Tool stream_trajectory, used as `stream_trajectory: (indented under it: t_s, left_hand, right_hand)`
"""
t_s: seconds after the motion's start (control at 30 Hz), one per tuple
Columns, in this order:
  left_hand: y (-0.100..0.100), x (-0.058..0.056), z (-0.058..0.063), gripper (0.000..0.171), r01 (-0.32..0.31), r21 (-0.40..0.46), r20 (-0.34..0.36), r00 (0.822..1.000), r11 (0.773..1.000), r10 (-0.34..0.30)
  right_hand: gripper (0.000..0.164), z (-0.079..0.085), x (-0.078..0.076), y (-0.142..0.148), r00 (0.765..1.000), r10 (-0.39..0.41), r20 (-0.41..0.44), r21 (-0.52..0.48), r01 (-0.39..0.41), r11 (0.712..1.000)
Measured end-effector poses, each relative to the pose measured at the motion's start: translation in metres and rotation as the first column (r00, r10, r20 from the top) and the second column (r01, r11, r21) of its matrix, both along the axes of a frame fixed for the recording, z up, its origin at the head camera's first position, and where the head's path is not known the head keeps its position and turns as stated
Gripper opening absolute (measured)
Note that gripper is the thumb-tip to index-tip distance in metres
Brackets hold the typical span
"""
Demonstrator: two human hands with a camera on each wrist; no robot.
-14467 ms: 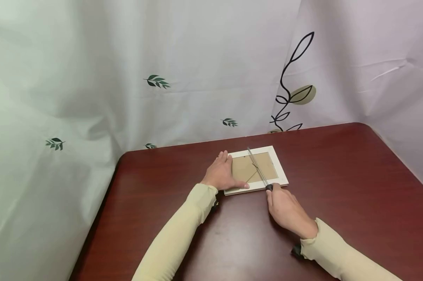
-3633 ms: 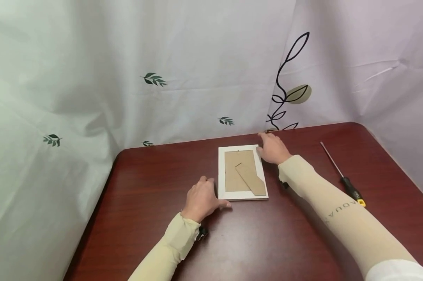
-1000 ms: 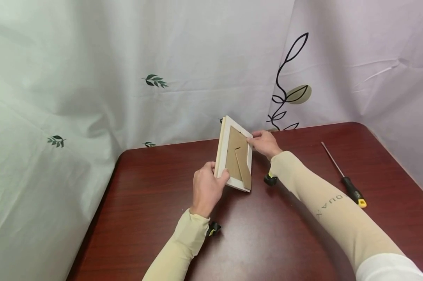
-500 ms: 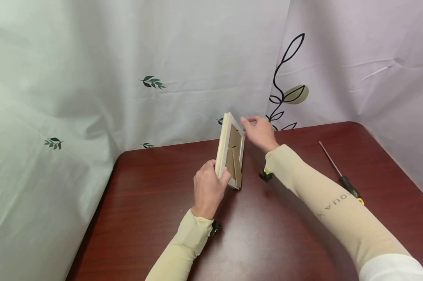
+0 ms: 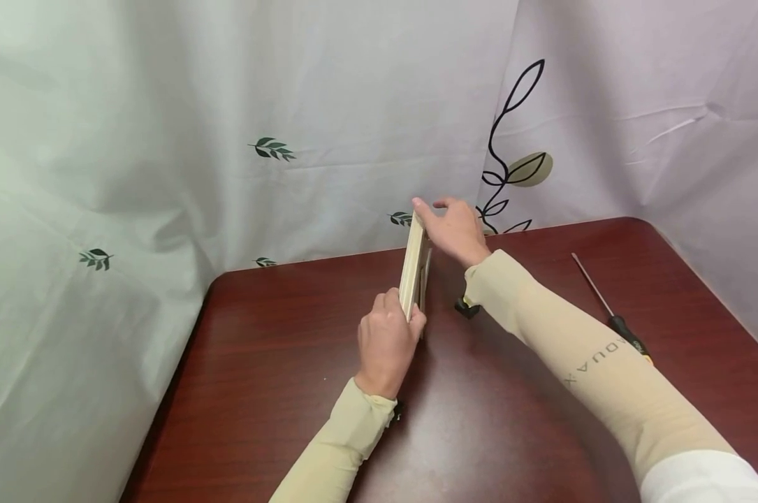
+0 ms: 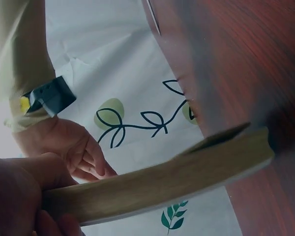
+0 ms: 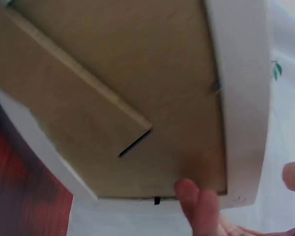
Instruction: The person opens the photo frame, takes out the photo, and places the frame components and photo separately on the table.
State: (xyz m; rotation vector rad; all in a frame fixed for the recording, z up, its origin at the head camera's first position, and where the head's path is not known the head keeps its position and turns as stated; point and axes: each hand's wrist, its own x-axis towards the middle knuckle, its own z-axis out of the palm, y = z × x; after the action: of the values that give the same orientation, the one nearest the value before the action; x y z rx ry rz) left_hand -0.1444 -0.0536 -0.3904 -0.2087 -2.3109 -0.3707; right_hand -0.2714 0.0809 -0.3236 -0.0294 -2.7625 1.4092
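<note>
A white picture frame (image 5: 411,269) is held up on edge above the table, seen nearly side-on in the head view. My left hand (image 5: 388,342) grips its near lower part, thumb on the back side and fingers on the other. At the top end is my right hand (image 5: 455,227), fingers spread loosely, one tip at the upper corner; whether it touches is unclear. The right wrist view shows the brown backing board (image 7: 182,123) with its easel leg (image 7: 64,78) and small metal tabs along the rim. The frame's front is hidden from the head view.
A screwdriver (image 5: 627,334) with a black and yellow handle lies at the right of the dark red table (image 5: 259,377), partly behind the right sleeve. A white curtain (image 5: 353,105) with leaf prints hangs behind the table's far edge.
Earlier the screwdriver was in my right hand over the frame; it now lies on the table. The frame has been lifted and turned edge-on, and my right hand has moved to its top.
</note>
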Motion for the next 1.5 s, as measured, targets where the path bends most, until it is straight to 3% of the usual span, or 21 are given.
stream_trajectory:
  t_s: [0.3,0.5,0.67,0.83,0.97,1.07,1.17,1.23,1.3,1.4,1.43,1.5]
  left_hand:
    - [0.006,0.003,-0.002,0.018,0.034,-0.048,-0.037,0.999,0.998,-0.036]
    - [0.01,0.006,-0.007,0.024,0.03,-0.087,-0.051,0.998,0.996,-0.035]
    - [0.015,0.009,-0.007,0.031,0.005,-0.131,-0.064,0.998,0.991,-0.013]
    - [0.016,0.011,-0.005,0.033,0.047,-0.126,-0.028,0.998,0.991,-0.051]
    - [0.013,0.011,-0.003,0.047,0.112,-0.073,0.044,0.993,0.991,-0.109]
    - [0.008,0.008,-0.002,0.051,0.194,0.022,0.07,0.978,0.981,-0.195]
    - [0.001,0.002,-0.001,0.043,0.289,0.163,0.066,0.951,0.943,-0.303]
    - [-0.006,-0.005,0.0,0.034,0.31,0.257,0.072,0.939,0.915,-0.338]
    - [-0.015,-0.014,0.001,0.028,0.273,0.343,0.099,0.941,0.899,-0.324]
    - [-0.03,-0.027,0.0,0.033,0.129,0.426,0.205,0.95,0.895,-0.235]
    - [-0.034,-0.031,-0.001,0.037,0.075,0.446,0.255,0.945,0.892,-0.207]
    - [-0.042,-0.038,-0.002,0.044,-0.019,0.487,0.359,0.916,0.873,-0.181]
  right_hand:
    - [0.059,-0.001,0.0,-0.003,0.999,0.005,-0.034,0.067,-0.002,0.998]
    - [0.029,-0.004,0.0,-0.001,1.0,-0.012,-0.011,0.064,0.012,0.998]
    - [0.026,-0.005,0.0,0.004,0.999,-0.004,0.052,0.037,0.002,0.999]
    - [0.034,-0.007,-0.001,0.01,0.992,0.02,0.122,-0.085,-0.01,0.996]
    - [0.043,-0.011,-0.004,0.017,0.984,0.066,0.165,-0.176,-0.037,0.984]
    - [0.045,-0.014,-0.006,0.023,0.976,0.094,0.198,-0.213,-0.051,0.976]
    - [0.044,-0.016,-0.007,0.028,0.97,0.113,0.214,-0.255,-0.056,0.965]
    - [0.043,-0.017,-0.008,0.031,0.968,0.121,0.22,-0.28,-0.056,0.958]
    - [0.044,-0.019,-0.009,0.034,0.966,0.131,0.222,-0.3,-0.06,0.952]
    - [0.046,-0.023,-0.01,0.039,0.961,0.136,0.239,-0.308,-0.058,0.95]
    - [0.046,-0.025,-0.011,0.041,0.96,0.139,0.242,-0.313,-0.059,0.948]
    - [0.046,-0.029,-0.011,0.044,0.957,0.143,0.254,-0.329,-0.053,0.943]
